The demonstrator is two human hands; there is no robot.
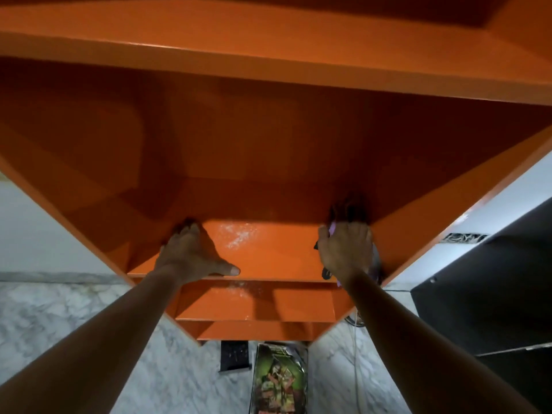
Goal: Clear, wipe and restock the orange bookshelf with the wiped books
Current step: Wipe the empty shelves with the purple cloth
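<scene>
The orange bookshelf (268, 138) fills the view, and its compartments hold no books. My left hand (194, 252) rests flat on a shelf board (268, 252) with fingers spread toward the back left corner. My right hand (346, 249) presses a cloth (333, 227), purple and dark, against the same board at its right end beside the side panel. White dust specks lie on the board between my hands. A book with a green cover (279, 380) lies on the floor below the shelf.
A dark flat object (234, 355) lies on the marble floor (74, 309) beside the green book. A black piece of furniture (493, 294) stands to the right. A cable (357, 354) hangs near the shelf's lower right corner. White wall shows on both sides.
</scene>
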